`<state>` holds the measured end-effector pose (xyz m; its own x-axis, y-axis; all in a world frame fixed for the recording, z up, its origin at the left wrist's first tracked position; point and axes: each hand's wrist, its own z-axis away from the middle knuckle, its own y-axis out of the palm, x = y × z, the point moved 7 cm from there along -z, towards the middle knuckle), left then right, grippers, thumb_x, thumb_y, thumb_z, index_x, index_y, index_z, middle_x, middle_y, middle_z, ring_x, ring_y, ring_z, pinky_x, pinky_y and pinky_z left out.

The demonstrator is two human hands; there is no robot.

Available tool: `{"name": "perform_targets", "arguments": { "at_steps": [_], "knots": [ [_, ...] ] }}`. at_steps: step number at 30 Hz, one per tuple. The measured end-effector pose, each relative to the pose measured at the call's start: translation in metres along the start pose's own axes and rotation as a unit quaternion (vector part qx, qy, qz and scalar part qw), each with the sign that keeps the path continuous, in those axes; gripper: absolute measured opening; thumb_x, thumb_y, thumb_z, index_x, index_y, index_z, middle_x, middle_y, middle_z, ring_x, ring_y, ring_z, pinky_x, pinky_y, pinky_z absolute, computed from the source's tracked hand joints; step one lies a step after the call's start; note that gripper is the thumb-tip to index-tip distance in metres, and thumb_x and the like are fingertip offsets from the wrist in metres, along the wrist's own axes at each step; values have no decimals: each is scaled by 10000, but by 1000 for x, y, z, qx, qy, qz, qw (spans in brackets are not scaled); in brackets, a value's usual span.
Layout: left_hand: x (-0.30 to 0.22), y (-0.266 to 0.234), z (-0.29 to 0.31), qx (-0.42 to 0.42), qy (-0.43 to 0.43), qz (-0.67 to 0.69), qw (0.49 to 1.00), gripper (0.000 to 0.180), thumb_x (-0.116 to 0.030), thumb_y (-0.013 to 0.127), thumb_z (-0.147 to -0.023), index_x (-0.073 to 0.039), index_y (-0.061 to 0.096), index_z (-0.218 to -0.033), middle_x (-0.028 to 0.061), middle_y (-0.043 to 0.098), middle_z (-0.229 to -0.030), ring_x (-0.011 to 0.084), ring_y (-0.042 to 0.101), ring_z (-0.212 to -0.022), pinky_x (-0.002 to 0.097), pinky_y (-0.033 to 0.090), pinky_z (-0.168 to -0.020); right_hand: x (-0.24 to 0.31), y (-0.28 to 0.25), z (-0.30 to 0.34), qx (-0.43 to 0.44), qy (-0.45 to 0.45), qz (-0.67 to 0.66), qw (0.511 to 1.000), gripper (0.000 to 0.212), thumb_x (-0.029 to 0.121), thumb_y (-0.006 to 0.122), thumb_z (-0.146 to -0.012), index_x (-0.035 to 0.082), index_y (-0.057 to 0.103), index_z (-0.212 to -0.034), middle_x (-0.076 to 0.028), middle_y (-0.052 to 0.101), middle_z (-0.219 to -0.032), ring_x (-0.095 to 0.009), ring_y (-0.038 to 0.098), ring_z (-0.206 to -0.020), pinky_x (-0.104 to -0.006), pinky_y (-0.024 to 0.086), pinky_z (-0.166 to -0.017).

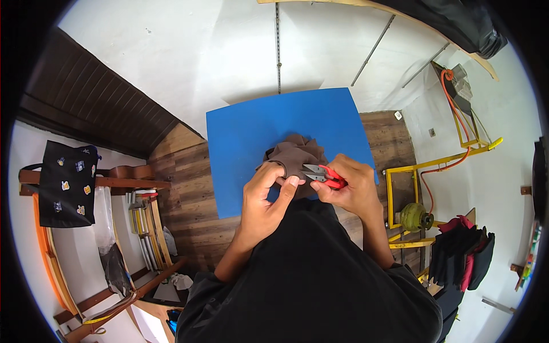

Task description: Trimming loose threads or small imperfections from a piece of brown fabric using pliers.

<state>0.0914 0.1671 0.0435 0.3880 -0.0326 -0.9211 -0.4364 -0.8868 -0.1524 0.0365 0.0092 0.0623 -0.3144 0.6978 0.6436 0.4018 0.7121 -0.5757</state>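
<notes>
cloth (293, 154) bunched over blue sheet (240, 137) | pinched by left hand (264, 191) at its near edge | snips (323, 175) clamped in right hand (349, 191), blades apart, aimed left at cloth, just beside

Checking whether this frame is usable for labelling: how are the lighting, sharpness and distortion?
Head view: even daylight, no glare; left hand, right hand, red-handled snips and brown fabric are sharp; soft shadow under the fabric on the blue sheet; fisheye bends wall rails and shelves near the black rim.
</notes>
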Motion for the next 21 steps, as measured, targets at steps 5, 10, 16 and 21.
{"name": "perform_targets", "arguments": {
  "at_steps": [5,10,16,21],
  "knots": [
    [0,-4,-1,-4,13,-10,1000,106,-46,625,-887,25,561,-842,90,606,-808,154,527,-677,274,443,-651,2,6,-5,13,-19,-5,1000,280,181,791,-667,8,576,-718,-73,442,-587,-208,429,-492,-316,346,-449],
    [6,-7,-2,-14,5,-9,1000,111,-41,626,-886,23,549,-837,85,604,-790,151,531,-688,275,443,-653,1,11,-10,14,-4,-9,1000,292,189,795,-679,8,569,-713,-73,443,-590,-206,426,-489,-316,345,-448],
    [2,-6,-6,-13,-10,13,1000,112,-45,627,-887,28,552,-849,89,599,-812,139,546,-690,266,442,-660,-5,5,-9,0,-3,1,1000,288,195,797,-681,10,582,-730,-71,454,-598,-207,428,-492,-314,347,-450],
    [7,-5,-5,-5,-10,-1,1000,107,-50,624,-892,30,561,-859,85,589,-815,131,544,-687,262,440,-664,-1,10,-9,25,-29,-14,999,288,198,796,-677,11,585,-735,-72,460,-602,-214,439,-495,-318,354,-449]
  ]
}}
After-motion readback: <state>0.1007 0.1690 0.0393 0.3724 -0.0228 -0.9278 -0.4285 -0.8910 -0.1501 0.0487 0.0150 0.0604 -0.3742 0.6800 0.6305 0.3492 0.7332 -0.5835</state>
